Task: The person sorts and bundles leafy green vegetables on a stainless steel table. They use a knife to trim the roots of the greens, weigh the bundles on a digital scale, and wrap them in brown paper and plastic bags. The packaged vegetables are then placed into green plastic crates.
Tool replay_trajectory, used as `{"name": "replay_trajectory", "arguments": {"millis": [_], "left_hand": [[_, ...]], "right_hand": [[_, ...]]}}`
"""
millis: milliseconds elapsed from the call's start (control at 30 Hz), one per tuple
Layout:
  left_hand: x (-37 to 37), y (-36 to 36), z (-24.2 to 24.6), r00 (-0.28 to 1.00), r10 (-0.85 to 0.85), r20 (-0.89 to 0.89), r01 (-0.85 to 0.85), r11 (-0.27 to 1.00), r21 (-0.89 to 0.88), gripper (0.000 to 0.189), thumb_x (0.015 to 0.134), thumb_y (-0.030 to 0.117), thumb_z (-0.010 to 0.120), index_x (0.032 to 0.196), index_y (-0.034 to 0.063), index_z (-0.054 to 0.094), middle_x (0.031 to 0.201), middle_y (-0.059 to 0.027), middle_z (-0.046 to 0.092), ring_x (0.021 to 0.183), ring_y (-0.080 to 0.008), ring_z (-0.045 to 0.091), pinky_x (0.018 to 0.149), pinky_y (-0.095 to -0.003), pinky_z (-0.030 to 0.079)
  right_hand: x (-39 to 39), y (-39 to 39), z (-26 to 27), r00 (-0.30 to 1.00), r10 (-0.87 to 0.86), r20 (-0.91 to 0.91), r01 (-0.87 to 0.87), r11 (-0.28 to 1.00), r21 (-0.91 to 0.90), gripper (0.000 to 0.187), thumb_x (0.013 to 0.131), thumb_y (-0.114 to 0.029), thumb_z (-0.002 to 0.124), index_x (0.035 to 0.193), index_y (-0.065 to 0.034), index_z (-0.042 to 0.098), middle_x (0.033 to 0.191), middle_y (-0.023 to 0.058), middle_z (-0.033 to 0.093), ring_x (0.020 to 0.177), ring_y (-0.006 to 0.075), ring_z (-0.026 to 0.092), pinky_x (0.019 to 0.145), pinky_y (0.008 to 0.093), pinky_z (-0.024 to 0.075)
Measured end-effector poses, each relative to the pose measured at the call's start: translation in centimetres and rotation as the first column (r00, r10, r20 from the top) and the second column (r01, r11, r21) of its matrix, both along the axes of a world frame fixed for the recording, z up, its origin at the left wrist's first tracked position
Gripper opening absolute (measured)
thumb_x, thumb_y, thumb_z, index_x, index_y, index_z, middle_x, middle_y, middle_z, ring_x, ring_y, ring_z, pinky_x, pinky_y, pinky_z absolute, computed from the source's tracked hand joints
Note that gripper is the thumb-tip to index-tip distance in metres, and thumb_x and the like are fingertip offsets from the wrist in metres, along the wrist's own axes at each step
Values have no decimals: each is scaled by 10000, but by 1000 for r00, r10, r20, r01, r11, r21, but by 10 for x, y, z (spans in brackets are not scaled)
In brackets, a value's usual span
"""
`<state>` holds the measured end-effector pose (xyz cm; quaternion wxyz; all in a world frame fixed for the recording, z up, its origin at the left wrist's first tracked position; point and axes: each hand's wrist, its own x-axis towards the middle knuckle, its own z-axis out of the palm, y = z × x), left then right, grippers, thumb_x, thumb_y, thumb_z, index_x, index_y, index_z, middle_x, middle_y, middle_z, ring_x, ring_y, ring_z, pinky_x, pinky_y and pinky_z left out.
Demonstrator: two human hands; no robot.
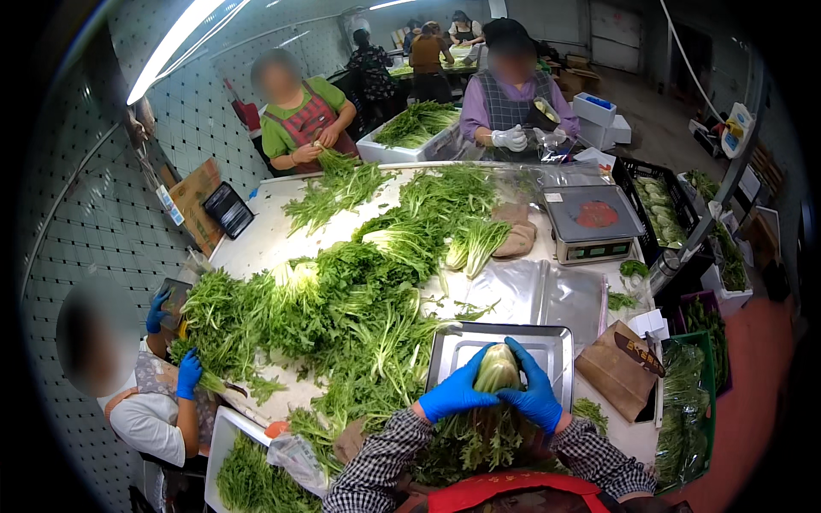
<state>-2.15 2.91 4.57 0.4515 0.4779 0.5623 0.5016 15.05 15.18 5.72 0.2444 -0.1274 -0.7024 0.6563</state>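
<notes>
My left hand [458,390] and my right hand [533,391], both in blue gloves, are wrapped around a head of frilly leafy greens [498,370]. Its pale base points away from me and its green leaves hang down toward my body. Beneath and behind the hands is a metal tray [441,351], part of it hidden by them. A large heap of the same kind of greens [378,320] lies to the left of the tray. Clear plastic bags [513,285] lie flat just past the tray's far edge.
A digital scale [593,221] stands at the back right, beside a brown cloth [515,232]. A brown paper bag [619,372] lies right of the tray. A white foam box [238,417] with greens is at lower left. Co-workers stand left and across the table, their hands near greens and bags.
</notes>
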Motion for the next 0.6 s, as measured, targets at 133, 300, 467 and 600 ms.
{"name": "replay_trajectory", "arguments": {"millis": [133,300,467,600], "left_hand": [[10,-7,22,999,7,31,-9,999,46,1098,747,307,877,1573,61,197,1450,-186,490,1342,-270,482,1102,-386,405],[7,-11,17,998,60,20,-60,998,-11,1016,754,264,872,1548,52,274,1441,-158,500,1314,-249,506,1087,-376,424],[1,-25,8,971,138,196,-147,988,34,937,764,220,862,1516,29,337,1406,-129,530,1268,-232,537,1069,-370,449],[-3,-36,8,919,201,339,-220,975,18,922,762,183,859,1510,22,344,1395,-119,536,1262,-218,538,1075,-365,449]], "right_hand": [[0,-9,15,999,27,28,-23,994,-109,927,789,-227,854,1541,-73,333,1477,169,477,1340,269,485,1109,368,424],[-2,-10,20,998,41,46,-36,993,-109,894,820,-284,827,1539,-73,339,1463,166,494,1326,257,500,1108,370,416],[2,-4,21,997,38,-60,-35,998,51,765,876,-344,765,1494,-58,419,1415,130,548,1267,245,551,1089,379,418],[11,-10,45,990,-113,-90,125,980,153,489,852,-277,791,1258,-54,632,1252,118,643,1176,254,603,1009,373,468]]}}
